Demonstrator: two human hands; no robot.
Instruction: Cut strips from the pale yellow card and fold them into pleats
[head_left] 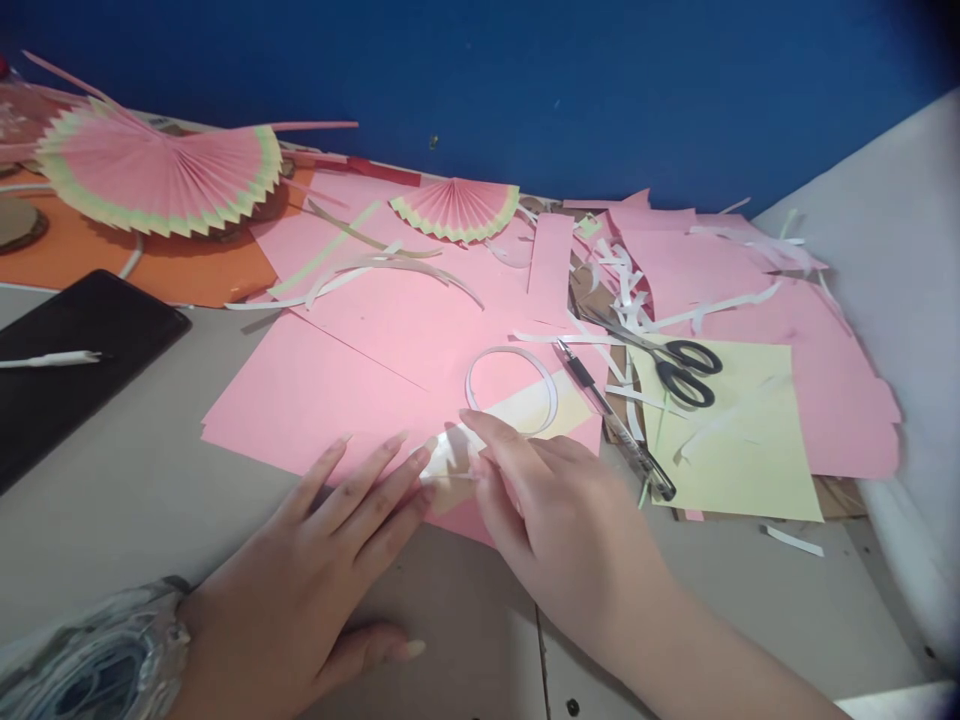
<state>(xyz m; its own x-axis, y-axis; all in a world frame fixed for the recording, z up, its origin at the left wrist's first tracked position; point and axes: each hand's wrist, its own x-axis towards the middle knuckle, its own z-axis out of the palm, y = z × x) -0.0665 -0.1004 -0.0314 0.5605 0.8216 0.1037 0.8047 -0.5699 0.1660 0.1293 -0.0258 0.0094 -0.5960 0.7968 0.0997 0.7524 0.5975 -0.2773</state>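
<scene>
My left hand [322, 545] lies flat with its fingers spread, fingertips on the pink paper sheets [300, 385] and on the lower end of a pale white-and-yellow paper strip [517, 408]. Close beside it, my right hand [555, 510] is curled, thumb and index fingertip closed on that strip near its lower end. A thin white paper loop [555, 395] curves up just beyond my right index finger. Its lower part is hidden behind the hand. A black pen [615, 415] lies right of the loop.
Black-handled scissors [686, 372] rest on a yellow sheet [750, 430] at the right. White paper scraps [626, 280] lie behind them. Two pleated pink fans [161, 180] [457, 210] sit at the back. A black flat device [82, 360] is left; a blue wall [480, 90] stands behind.
</scene>
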